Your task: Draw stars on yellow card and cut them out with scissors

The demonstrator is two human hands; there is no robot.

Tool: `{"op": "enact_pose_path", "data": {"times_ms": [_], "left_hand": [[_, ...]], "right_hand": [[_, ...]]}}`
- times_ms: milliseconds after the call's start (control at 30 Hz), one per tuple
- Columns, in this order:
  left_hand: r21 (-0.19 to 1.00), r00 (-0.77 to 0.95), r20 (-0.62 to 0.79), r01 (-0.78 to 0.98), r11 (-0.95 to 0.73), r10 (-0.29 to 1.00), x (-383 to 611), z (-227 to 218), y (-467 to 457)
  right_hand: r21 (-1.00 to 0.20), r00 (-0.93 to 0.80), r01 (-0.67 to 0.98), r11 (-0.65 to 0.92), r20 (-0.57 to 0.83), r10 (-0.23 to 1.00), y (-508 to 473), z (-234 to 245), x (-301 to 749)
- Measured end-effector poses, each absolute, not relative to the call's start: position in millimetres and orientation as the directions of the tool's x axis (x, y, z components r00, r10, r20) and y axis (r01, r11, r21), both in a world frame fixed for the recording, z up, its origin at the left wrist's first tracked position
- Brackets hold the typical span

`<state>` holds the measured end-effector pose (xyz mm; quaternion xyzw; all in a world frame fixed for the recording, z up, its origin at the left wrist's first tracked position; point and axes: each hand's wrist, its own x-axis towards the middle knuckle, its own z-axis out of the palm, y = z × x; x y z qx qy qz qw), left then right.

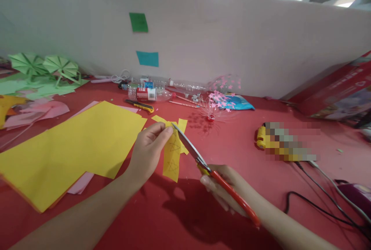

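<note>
My left hand [149,147] pinches the top of a narrow yellow paper strip [171,161], which hangs down with star outlines drawn on it. My right hand [228,188] grips red-handled scissors [218,180]. Their blades point up and left, with the tips at the top of the strip beside my left thumb. Whether the blades are cutting into the paper I cannot tell. Behind the strip, more small yellow paper pieces [183,125] lie on the red table. Left of my left hand is a stack of large yellow sheets [95,142].
A yellow-handled utility knife [139,106], plastic bottles [164,94] and a cut bottle with pink stars [211,116] lie toward the wall. Green folded paper shapes [60,66] stand at left. At right are a yellow device [261,138], partly blurred, and a black cable [315,207].
</note>
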<state>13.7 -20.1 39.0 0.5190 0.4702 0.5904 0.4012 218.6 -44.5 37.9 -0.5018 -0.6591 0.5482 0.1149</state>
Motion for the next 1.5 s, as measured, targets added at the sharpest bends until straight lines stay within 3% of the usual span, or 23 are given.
{"op": "enact_pose_path", "data": {"times_ms": [133, 367, 600, 1000, 1067, 1167, 1267, 1367, 1433, 1500], "left_hand": [[0.973, -0.140, 0.225, -0.024, -0.230, 0.964, 13.6, 38.4, -19.4], [0.961, -0.077, 0.102, -0.251, -0.119, 0.992, 12.6, 35.4, -14.9], [0.979, -0.043, 0.155, -0.130, -0.159, 0.987, 6.8, 38.5, -11.6], [0.989, 0.044, 0.147, 0.018, -0.148, 0.988, 4.6, 41.4, -10.8], [0.992, 0.040, 0.129, -0.012, -0.128, 0.991, 4.7, 42.0, -10.1], [0.979, 0.042, 0.037, -0.204, -0.027, 0.998, 6.0, 40.5, -7.4], [0.907, 0.164, -0.153, -0.368, 0.205, 0.975, 8.8, 35.7, -5.4], [0.886, 0.366, -0.290, -0.246, 0.393, 0.884, 12.5, 30.8, -8.0], [0.902, 0.533, -0.290, -0.126, 0.413, 0.795, 14.6, 30.2, -12.1], [0.920, 0.670, -0.203, -0.119, 0.374, 0.714, 15.7, 32.0, -16.5]], "right_hand": [[-0.833, -0.459, 0.542, -0.110, -0.403, 0.792, -43.7, 37.6, 218.2], [-0.851, -0.462, 0.514, -0.102, -0.376, 0.803, -42.7, 35.3, 219.3], [-0.833, -0.503, 0.552, 0.045, -0.289, 0.814, -38.4, 38.4, 223.9], [-0.833, -0.514, 0.546, 0.092, -0.245, 0.822, -33.9, 27.6, 227.4], [-0.840, -0.496, 0.538, 0.064, -0.255, 0.830, -34.2, 28.0, 226.5], [-0.865, -0.454, 0.501, -0.028, -0.291, 0.842, -35.6, 27.5, 225.9], [-0.908, -0.456, 0.409, -0.088, -0.287, 0.843, -36.8, 26.0, 226.5], [-0.940, -0.455, 0.333, -0.077, -0.231, 0.860, -37.3, 26.2, 226.6], [-0.944, -0.442, 0.325, -0.055, -0.203, 0.874, -37.3, 28.0, 225.8], [-0.939, -0.429, 0.340, -0.048, -0.200, 0.881, -37.4, 30.1, 224.6]]}}
